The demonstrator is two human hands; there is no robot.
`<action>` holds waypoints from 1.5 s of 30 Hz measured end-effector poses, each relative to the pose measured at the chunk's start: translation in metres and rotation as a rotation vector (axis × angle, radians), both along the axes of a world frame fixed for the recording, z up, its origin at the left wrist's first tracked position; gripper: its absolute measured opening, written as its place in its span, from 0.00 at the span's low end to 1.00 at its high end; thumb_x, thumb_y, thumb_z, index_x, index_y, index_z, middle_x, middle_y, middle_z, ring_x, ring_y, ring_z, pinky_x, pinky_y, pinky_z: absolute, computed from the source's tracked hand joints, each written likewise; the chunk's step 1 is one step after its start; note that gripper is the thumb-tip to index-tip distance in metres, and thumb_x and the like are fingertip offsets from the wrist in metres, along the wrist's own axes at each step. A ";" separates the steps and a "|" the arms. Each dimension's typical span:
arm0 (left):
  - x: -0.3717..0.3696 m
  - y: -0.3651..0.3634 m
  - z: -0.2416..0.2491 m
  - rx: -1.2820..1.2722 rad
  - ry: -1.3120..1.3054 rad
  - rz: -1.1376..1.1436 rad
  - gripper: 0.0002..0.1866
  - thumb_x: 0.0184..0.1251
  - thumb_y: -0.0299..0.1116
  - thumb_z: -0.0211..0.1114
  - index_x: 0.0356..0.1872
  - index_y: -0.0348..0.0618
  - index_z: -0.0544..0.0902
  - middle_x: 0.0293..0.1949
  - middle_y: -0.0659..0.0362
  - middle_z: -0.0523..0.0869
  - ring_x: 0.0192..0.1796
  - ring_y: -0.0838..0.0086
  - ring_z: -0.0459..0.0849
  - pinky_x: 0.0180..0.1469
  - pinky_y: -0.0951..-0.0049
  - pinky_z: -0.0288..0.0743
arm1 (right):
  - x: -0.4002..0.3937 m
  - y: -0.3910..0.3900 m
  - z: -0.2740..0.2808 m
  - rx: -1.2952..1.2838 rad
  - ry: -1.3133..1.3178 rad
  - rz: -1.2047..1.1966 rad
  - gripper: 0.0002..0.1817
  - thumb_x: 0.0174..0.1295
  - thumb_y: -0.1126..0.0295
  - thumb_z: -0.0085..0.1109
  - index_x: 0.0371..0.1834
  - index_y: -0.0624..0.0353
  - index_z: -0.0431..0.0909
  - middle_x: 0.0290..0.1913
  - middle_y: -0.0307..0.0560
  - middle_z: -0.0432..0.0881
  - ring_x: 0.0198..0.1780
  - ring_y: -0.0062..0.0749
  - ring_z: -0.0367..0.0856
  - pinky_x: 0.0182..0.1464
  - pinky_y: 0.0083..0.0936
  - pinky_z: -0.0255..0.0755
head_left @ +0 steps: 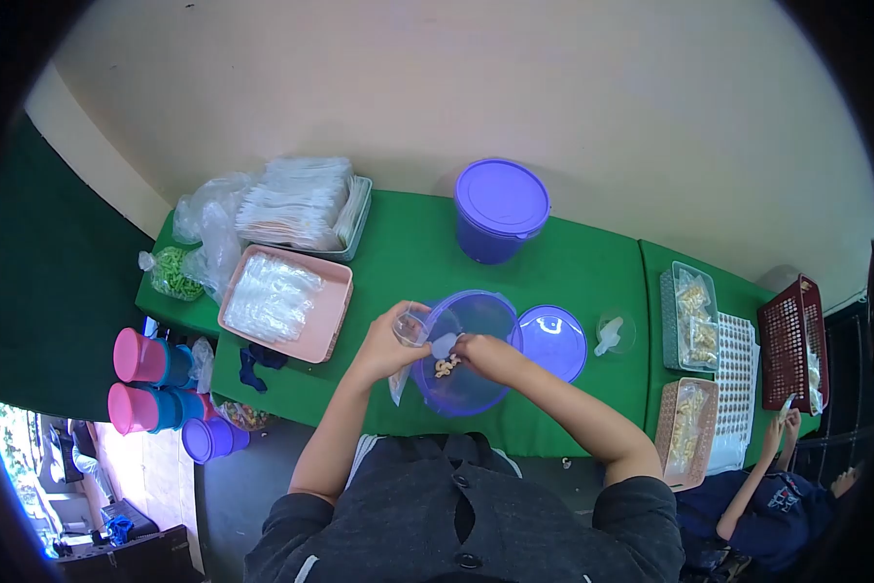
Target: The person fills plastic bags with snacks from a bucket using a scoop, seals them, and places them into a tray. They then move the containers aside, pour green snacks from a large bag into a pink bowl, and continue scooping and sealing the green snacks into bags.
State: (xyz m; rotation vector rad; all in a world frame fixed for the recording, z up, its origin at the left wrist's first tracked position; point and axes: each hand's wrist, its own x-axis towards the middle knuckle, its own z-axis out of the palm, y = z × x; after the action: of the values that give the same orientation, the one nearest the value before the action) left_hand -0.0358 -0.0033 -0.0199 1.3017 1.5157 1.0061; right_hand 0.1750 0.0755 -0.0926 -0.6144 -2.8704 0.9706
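A purple translucent tub stands open on the green table, with a few pale curled snack pieces visible inside near its left side. Over the tub's left rim, my left hand is closed round a small clear cup. My right hand reaches over the tub, its fingers closed on the handle of a white scoop, which lies beside the cup. Just right of the tub is its purple lid. A clear plastic bag shows below my left hand.
A lidded purple tub stands at the back. Left are a pink tray of plastic bags and a stack of packets. A clear dish with a white scoop lies right. Beyond are baskets and a co-worker's hands.
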 end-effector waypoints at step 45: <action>0.002 -0.032 -0.064 -0.039 -0.406 0.227 0.26 0.51 0.16 0.65 0.54 0.40 0.71 0.35 0.60 0.82 0.37 0.79 0.82 0.40 0.79 0.76 | 0.010 -0.036 0.008 -1.198 0.508 -0.746 0.13 0.71 0.65 0.46 0.51 0.59 0.75 0.34 0.35 0.76 0.30 0.16 0.68 0.34 0.16 0.65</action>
State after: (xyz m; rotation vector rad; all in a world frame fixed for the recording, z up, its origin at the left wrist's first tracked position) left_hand -0.0341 -0.0355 -0.0837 0.8445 1.3750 1.2899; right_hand 0.1851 0.0394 -0.0844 -1.1027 -1.1972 2.1240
